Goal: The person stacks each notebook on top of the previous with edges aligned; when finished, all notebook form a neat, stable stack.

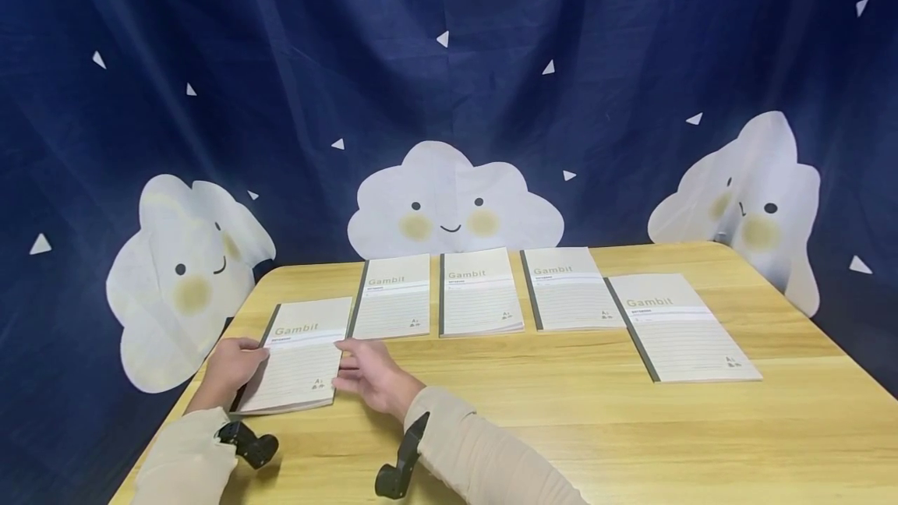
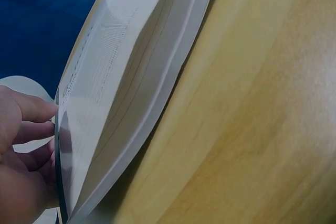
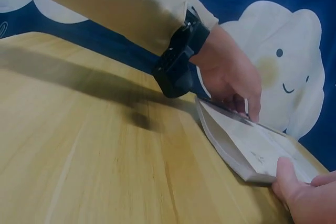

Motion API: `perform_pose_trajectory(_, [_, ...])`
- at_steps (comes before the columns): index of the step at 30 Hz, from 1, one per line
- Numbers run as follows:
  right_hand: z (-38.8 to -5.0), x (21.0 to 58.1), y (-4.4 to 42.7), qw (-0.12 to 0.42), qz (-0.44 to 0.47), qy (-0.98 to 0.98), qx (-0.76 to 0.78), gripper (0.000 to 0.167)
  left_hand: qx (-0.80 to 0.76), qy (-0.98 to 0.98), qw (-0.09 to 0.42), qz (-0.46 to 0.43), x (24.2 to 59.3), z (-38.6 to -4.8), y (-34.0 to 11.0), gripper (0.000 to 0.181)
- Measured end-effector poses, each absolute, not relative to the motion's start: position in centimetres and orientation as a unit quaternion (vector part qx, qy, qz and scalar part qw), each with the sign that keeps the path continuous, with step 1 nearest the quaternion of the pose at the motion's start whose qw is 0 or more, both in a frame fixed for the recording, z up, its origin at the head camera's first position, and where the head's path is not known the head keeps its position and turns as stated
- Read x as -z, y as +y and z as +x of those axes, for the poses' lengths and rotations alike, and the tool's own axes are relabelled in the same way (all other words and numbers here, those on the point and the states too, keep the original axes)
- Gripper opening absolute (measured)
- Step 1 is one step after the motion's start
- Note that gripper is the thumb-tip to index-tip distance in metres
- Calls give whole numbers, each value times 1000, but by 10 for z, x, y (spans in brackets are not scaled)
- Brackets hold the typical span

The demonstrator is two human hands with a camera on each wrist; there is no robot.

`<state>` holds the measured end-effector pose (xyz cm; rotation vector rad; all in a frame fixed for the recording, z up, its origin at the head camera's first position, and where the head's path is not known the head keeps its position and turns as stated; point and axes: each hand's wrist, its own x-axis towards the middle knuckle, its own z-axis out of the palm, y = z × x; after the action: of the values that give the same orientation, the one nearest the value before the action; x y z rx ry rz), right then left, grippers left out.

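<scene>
A pale notebook with a dark spine lies at the table's left, its near edge slightly raised. My left hand holds its spine side, thumb over the cover's edge; in the left wrist view that hand is at the dark spine of the notebook, whose pages part a little at the near edge. My right hand grips the right edge between thumb and fingers. The right wrist view shows the right hand at one edge of the notebook and the left hand at the spine.
Three similar notebooks stand in a row along the back: one, a second and a third. Another notebook lies slanted at the right. Behind the wooden table hangs a dark blue curtain with clouds.
</scene>
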<state>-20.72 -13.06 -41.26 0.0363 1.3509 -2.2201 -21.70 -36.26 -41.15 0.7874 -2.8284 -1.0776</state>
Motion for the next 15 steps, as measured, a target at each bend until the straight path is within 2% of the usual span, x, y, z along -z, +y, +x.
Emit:
perform_pose_trajectory(10, [-210,420,-131,237,3,518,822,33,392,-898,5,197,421,-211,-372,45])
perform_pose_trajectory(15, [-211,424,-131,213,-23,572,792,38,415,-891,-3,185,425,-208,-378,47])
